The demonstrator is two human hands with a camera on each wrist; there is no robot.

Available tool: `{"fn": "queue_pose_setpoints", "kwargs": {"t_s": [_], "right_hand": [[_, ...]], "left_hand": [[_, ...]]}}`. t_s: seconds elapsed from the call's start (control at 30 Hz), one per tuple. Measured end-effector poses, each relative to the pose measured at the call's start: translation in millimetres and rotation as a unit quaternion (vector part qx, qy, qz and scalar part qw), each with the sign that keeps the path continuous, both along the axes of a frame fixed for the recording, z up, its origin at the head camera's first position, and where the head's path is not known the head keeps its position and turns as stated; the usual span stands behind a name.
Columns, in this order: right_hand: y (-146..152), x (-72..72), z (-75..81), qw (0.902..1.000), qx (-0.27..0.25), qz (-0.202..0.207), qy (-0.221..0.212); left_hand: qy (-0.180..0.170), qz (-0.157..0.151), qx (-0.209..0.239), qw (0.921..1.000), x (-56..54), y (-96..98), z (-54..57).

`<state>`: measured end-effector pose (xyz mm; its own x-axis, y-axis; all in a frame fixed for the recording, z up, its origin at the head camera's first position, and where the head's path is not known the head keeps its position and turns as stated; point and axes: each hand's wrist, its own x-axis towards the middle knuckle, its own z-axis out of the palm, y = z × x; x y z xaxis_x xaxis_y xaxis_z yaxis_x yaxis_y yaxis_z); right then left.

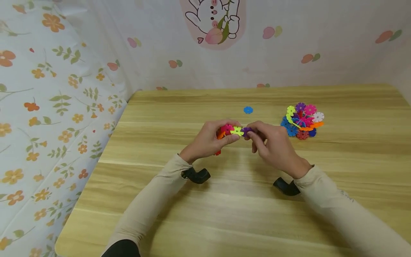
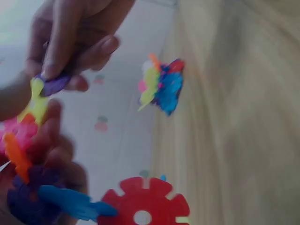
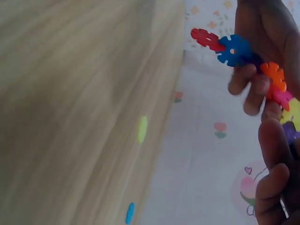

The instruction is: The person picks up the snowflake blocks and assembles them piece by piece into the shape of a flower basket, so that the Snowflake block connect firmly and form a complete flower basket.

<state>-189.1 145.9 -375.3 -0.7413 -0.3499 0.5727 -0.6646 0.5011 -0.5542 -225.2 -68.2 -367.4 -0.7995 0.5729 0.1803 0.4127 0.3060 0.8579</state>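
Note:
My left hand [image 1: 210,139] grips a chain of interlocking plastic snowflake discs. Along it, in the right wrist view, run a red disc [image 3: 206,39], a blue disc [image 3: 236,50], a dark disc mostly behind fingers, an orange disc [image 3: 274,76] and a pink disc [image 3: 281,97]. A yellow disc [image 1: 237,131] follows, between left thumb and fingers. At the chain's right end, my right hand [image 1: 273,144] pinches a purple disc [image 1: 246,132], whose edge meets the yellow one. The red end [image 2: 143,206] hangs out below the left hand in the left wrist view.
A cluster of joined multicoloured discs [image 1: 302,121] sits on the wooden table [image 1: 205,214] to the right. One loose blue disc [image 1: 248,110] lies behind the hands. The right wrist view also shows a yellow disc [image 3: 142,129] on the tabletop. A patterned cloth [image 1: 160,43] hangs behind.

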Motion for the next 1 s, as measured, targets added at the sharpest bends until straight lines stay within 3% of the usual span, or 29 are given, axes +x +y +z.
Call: {"fn": "queue_pose_setpoints", "kwargs": {"t_s": [0.2,0.3,0.4,0.53,0.73,0.83,1.0], "right_hand": [[9,-25.0,6.0,0.9915,0.030,0.066,-0.108],[10,-42.2,3.2,0.9784,0.075,0.066,-0.181],[-2,-61.4,-4.9,0.9598,0.160,0.043,-0.226],[-30,-81.0,-19.2,0.9351,0.270,0.025,-0.228],[-49,-88.9,-32.0,0.9049,0.386,-0.009,-0.180],[-51,-90.7,-33.5,0.9006,0.387,-0.016,-0.197],[-55,-93.8,-34.1,0.8952,0.372,-0.015,-0.244]], "left_hand": [[-0.036,0.008,-0.028,0.9989,-13.2,-15.2,11.0],[-0.037,0.016,-0.020,0.9990,-17.3,-22.1,18.5],[-0.036,0.017,-0.020,0.9990,-19.1,-25.2,25.2],[-0.046,0.000,-0.018,0.9988,-19.1,-22.3,29.9],[-0.034,-0.020,-0.023,0.9989,-18.3,-13.5,32.1],[-0.012,-0.024,-0.028,0.9992,-18.2,-11.4,32.4],[-0.011,-0.015,-0.027,0.9995,-18.4,-8.8,30.7]]}}
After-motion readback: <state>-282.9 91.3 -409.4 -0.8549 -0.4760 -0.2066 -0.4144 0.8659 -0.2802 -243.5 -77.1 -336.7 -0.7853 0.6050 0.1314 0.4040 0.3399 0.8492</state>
